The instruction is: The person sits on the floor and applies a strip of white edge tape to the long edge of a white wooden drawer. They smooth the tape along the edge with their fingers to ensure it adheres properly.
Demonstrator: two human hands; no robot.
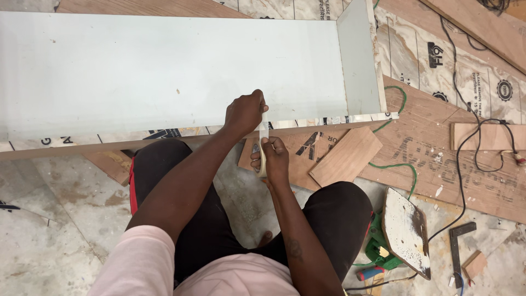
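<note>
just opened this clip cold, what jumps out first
A big pale panel fills the upper left, lying across the floor. At its near edge the left hand presses a strip of tape down while the right hand holds the tape roll just below. A green cord snakes over plywood at right.

Plywood offcut [346, 156], green cord [404, 170], black cable [466, 137], metal square [459, 241] on the floor

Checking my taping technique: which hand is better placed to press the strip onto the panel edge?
Left hand, probably: it already pinches the tape strip at the white panel edge, while the right hand holds the tape roll below.
</note>
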